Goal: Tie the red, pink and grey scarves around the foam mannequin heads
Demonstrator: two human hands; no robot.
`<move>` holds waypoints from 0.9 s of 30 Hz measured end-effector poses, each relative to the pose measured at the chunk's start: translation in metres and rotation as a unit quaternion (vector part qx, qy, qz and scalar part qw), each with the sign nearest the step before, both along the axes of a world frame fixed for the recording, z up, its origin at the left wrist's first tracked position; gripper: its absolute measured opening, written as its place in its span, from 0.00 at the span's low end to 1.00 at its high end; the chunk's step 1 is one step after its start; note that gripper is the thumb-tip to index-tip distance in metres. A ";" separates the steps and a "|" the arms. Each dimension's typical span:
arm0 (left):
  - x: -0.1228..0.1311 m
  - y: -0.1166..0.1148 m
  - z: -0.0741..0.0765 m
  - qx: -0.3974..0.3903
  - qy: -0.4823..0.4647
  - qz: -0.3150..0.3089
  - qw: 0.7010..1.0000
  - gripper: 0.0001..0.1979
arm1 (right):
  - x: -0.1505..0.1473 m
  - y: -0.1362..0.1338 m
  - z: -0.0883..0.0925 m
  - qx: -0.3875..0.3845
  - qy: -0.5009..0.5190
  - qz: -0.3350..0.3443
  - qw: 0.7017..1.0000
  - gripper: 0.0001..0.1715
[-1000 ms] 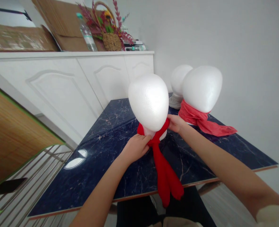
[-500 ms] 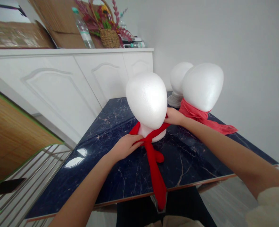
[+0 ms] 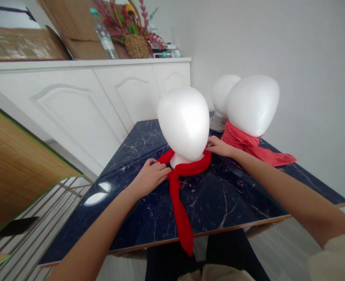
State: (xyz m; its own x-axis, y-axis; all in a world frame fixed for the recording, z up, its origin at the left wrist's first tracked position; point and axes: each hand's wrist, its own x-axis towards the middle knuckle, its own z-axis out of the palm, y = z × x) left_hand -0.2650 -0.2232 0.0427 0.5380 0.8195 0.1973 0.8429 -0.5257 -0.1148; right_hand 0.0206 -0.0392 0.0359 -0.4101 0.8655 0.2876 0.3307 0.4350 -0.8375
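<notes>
A white foam mannequin head stands on the dark blue marbled table, with a bright red scarf looped around its neck. One tail of the scarf hangs forward past the table's front edge. On the left, the fingers of my left hand are closed on the scarf beside the place where its parts cross. My right hand grips the loop at the right side of the neck, its fingertips partly hidden by the head. The back of the loop is hidden behind the head.
To the right stands another foam head wearing a coral scarf, with a third head behind it. A white cabinet carries cardboard boxes, a bottle and a flower basket. A phone lies on the rack at left.
The loop has slid lower and wider around the neck's right side. Its crossing and hanging tail have shifted left, and the short end is out of sight. My left hand moved slightly left.
</notes>
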 end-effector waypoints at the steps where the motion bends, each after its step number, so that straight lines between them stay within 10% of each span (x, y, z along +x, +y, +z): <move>1: 0.002 0.001 -0.002 0.003 -0.006 -0.001 1.000 0.12 | 0.002 -0.008 -0.001 0.005 -0.022 -0.018 1.000 0.08; 6: 0.009 0.000 -0.009 0.009 -0.032 -0.001 0.999 0.11 | 0.006 -0.083 0.002 0.121 -0.108 -0.089 0.983 0.11; 11: 0.012 -0.001 -0.014 0.006 -0.029 -0.007 1.000 0.12 | -0.028 -0.146 0.012 0.174 -0.277 0.084 0.941 0.18; 17: 0.014 0.002 -0.012 0.002 -0.042 -0.036 0.998 0.14 | -0.051 -0.138 0.011 0.258 -0.439 0.086 0.856 0.14; 27: -0.007 -0.001 -0.010 -0.024 -0.128 -0.018 0.991 0.15 | 0.033 -0.088 0.027 0.206 -0.315 -0.135 0.917 0.12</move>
